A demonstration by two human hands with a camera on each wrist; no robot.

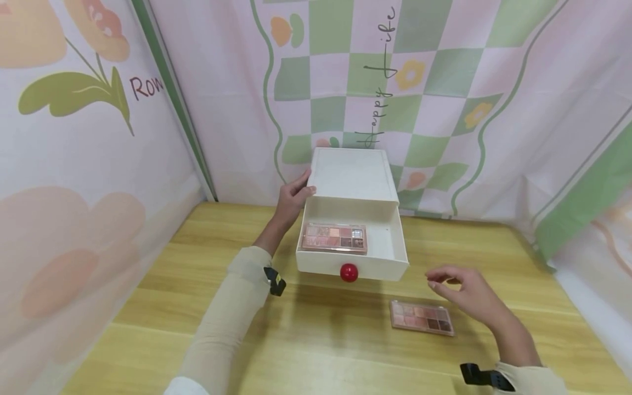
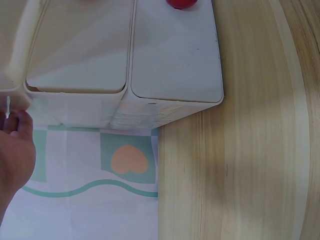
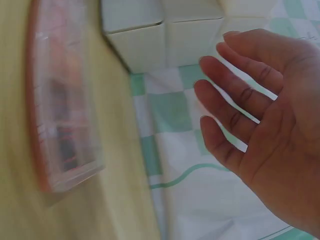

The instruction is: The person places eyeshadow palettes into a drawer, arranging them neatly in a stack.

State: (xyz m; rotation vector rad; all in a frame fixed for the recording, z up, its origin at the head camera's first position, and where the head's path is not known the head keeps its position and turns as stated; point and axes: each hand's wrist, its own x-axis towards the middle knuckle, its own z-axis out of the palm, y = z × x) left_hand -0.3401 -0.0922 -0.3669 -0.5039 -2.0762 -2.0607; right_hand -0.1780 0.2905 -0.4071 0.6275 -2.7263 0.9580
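A white drawer box (image 1: 353, 175) stands at the back of the wooden table (image 1: 316, 351). Its drawer (image 1: 395, 241), with a red knob (image 1: 349, 272), is pulled out, and an eyeshadow palette (image 1: 334, 237) lies inside. My left hand (image 1: 293, 197) rests against the box's left wall with the fingers at its top edge; the left wrist view shows that hand (image 2: 15, 150) beside the box (image 2: 75, 55). A second palette (image 1: 421, 317) lies flat on the table in front of the drawer. My right hand (image 1: 451, 282) hovers just above and right of it, fingers relaxed and holding nothing. The right wrist view shows the hand (image 3: 250, 115) spread beside the palette (image 3: 60, 105).
Patterned fabric walls (image 1: 444, 109) close in the table on the left, back and right. The box sits close against the back wall. Bare wood lies left of the drawer and along the near edge.
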